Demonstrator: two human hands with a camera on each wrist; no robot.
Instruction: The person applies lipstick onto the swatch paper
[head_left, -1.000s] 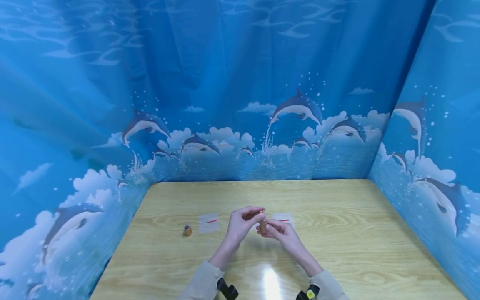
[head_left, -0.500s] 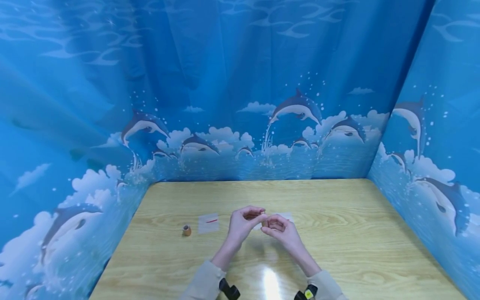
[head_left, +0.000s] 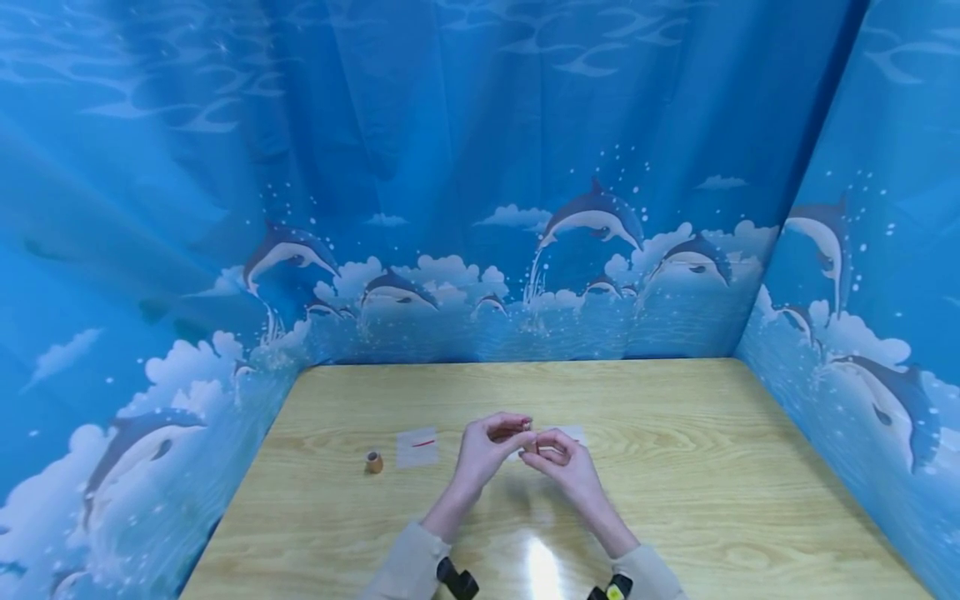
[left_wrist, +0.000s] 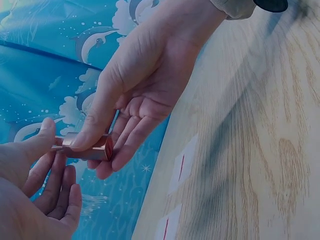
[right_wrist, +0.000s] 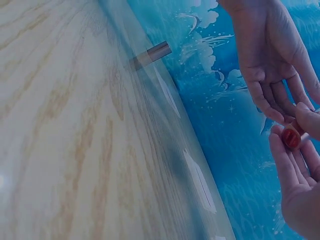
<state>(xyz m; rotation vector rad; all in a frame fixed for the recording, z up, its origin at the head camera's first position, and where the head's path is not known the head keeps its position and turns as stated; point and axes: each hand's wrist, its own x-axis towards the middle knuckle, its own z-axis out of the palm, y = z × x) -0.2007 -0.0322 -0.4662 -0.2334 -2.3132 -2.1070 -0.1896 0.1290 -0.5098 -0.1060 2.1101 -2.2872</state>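
A coppery lipstick tube [left_wrist: 97, 151] is held in the air by both hands, in front of my body. My left hand [head_left: 474, 458] pinches its narrower upper end between thumb and fingertips. Around the wider base, the thumb and fingers of my right hand [head_left: 573, 473] grip from the right. The base's round red end [right_wrist: 291, 139] faces the right wrist camera. In the head view, fingers hide most of the tube. A matching copper cap [head_left: 374, 462] stands upright on the table, well left of both hands.
A white paper square [head_left: 417, 448] with one red stroke lies left of the hands. A second marked paper [left_wrist: 183, 165] lies behind the right hand. The wood-grain table [head_left: 697, 467] meets a blue dolphin curtain [head_left: 465, 208] at the back and sides.
My right hand has shifted its grip slightly upward on the lipstick tube, fingers now more bent around it. The left hand stays almost still at the upper end. Cap and papers have not moved.
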